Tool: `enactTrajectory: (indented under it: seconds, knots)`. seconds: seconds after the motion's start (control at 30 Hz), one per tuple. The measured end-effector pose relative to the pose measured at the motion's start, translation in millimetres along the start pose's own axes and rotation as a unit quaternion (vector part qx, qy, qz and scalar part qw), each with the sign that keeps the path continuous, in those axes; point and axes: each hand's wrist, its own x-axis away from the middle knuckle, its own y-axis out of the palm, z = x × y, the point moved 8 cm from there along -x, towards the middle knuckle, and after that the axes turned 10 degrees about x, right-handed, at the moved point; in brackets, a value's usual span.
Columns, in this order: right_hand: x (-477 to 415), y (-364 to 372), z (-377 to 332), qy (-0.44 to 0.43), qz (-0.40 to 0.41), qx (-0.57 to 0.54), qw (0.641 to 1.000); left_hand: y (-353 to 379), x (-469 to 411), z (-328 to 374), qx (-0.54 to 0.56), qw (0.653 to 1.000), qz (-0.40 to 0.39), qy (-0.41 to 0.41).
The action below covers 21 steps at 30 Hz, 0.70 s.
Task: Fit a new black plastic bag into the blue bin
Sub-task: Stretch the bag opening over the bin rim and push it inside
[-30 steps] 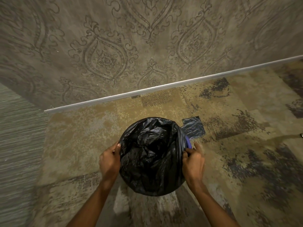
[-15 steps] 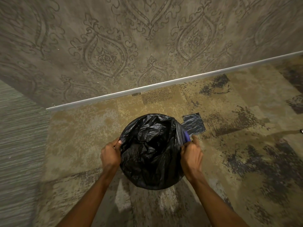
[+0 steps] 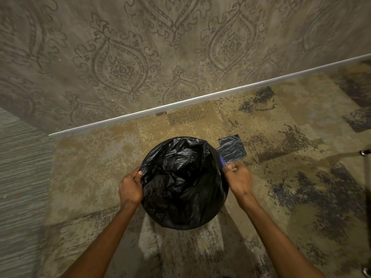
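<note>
Both hands clutch the bag's edge on the bin [image 3: 221, 159], left hand [image 3: 130, 188] holding, right hand [image 3: 239, 178] now drawn outward from the rim, so bag [image 3: 180, 181], sitting inside, looks nearly fitted.
</note>
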Motion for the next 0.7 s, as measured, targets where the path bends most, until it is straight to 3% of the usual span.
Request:
enactTrajectory:
  seconds: [0.17, 0.37, 0.7]
  knots:
    - [-10.0, 3.1, 24.7, 0.115, -0.095, -0.184, 0.972, 4.4, 1.3, 1.3, 0.013, 1.0, -0.003, 0.009]
    - [-9.9, 13.8, 50.4, 0.179, -0.118, -0.249, 0.944, 8.6, 0.8, -12.0, 0.001, 1.0, 0.025, -0.015]
    - [-11.6, 44.1, 69.8, 0.21, -0.11, -0.259, 0.936, 9.5, 6.9, -3.9, -0.018, 0.998, 0.053, -0.008]
